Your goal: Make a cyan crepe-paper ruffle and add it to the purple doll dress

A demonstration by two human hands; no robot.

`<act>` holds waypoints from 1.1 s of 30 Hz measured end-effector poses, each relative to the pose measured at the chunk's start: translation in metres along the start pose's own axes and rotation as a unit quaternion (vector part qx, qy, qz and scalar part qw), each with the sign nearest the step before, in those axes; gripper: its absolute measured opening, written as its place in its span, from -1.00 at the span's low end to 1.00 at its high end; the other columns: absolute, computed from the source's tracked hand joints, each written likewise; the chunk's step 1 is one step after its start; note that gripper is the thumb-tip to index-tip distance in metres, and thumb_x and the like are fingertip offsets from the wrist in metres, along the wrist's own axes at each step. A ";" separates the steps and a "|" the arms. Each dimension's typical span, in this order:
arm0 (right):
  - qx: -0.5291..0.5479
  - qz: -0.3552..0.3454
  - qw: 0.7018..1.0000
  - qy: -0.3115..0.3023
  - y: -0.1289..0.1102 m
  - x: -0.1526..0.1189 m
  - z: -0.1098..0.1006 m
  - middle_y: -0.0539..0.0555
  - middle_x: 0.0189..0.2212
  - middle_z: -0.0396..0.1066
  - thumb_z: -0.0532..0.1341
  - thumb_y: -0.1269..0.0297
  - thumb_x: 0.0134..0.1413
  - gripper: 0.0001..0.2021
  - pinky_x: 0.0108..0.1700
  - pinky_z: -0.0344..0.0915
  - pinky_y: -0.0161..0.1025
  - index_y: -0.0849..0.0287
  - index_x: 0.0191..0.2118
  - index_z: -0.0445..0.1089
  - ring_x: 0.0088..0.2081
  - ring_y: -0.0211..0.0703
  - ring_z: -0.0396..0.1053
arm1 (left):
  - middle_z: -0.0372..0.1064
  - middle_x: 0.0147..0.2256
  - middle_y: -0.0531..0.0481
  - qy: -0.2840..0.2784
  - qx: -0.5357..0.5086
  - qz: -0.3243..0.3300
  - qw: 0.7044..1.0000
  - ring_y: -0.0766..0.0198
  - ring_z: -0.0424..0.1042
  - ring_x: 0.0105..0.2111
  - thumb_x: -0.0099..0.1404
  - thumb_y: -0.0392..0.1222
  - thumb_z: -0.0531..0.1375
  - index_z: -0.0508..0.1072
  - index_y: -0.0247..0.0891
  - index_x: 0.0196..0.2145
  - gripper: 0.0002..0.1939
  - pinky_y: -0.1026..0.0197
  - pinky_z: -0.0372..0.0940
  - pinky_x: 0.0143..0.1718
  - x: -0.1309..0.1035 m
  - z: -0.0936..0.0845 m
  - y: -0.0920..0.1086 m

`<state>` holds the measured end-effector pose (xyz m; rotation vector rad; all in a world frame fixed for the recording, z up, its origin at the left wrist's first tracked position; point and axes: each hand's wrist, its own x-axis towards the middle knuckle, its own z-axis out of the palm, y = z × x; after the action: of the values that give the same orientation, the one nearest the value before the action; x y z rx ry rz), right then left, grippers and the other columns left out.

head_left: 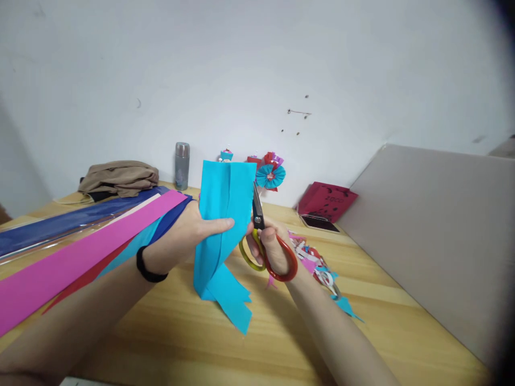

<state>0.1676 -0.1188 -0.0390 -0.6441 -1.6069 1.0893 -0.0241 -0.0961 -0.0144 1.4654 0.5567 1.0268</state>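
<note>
A folded turquoise paper strip (217, 195) is held up above the table, its lower ends hanging down to the right. My left hand (197, 230) grips it from the left, the thumb lying across its front and the other fingers hidden behind it. A black band circles the left wrist. My right hand (269, 244) holds scissors (258, 219) with one red and one yellow handle. Their dark blades point up along the right edge of the paper. Whether the blades touch the paper is hard to tell.
Pink, red and blue strips (96, 244) lie at the left, with a brown cloth (120, 178) behind. A grey bottle (182, 166), a paper flower (271, 176) and a red bag (328, 201) beside a phone (321, 223) stand or lie farther back. Paper scraps (316, 262) lie right.
</note>
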 end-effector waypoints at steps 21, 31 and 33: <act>-0.031 -0.014 0.999 -0.030 -0.002 0.002 -0.009 -0.13 -0.68 0.18 0.05 -0.44 0.07 -0.38 -0.65 0.09 -0.35 0.13 -0.31 0.24 -0.71 -0.36 0.10 | 0.55 -0.05 -0.19 0.001 0.035 -0.015 0.999 -0.08 0.54 -0.06 0.16 -0.06 0.38 0.53 -0.27 0.00 -0.53 -0.05 0.45 -0.04 0.000 0.002 0.002; -0.026 -0.036 0.998 -0.034 0.000 0.000 -0.010 -0.14 -0.65 0.19 0.06 -0.39 0.13 -0.42 -0.65 0.06 -0.37 0.14 -0.27 0.26 -0.71 -0.37 0.10 | 0.56 -0.07 -0.13 -0.004 0.044 -0.016 0.999 -0.06 0.53 -0.05 0.17 -0.06 0.37 0.54 -0.23 -0.02 -0.58 -0.06 0.42 0.00 0.000 0.001 0.002; -0.043 -0.033 0.998 -0.046 0.001 0.000 -0.013 -0.09 -0.59 0.24 0.02 -0.41 0.13 -0.39 -0.60 0.08 -0.33 0.14 -0.25 0.26 -0.66 -0.34 0.17 | 0.57 -0.10 -0.13 -0.014 0.045 -0.014 0.999 -0.04 0.54 -0.08 0.18 -0.10 0.36 0.55 -0.24 -0.03 -0.60 -0.06 0.43 -0.02 0.000 0.001 0.002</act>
<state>0.1800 -0.1141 -0.0389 -0.6005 -1.7489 1.0193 -0.0236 -0.0965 -0.0127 1.5449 0.6072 0.9682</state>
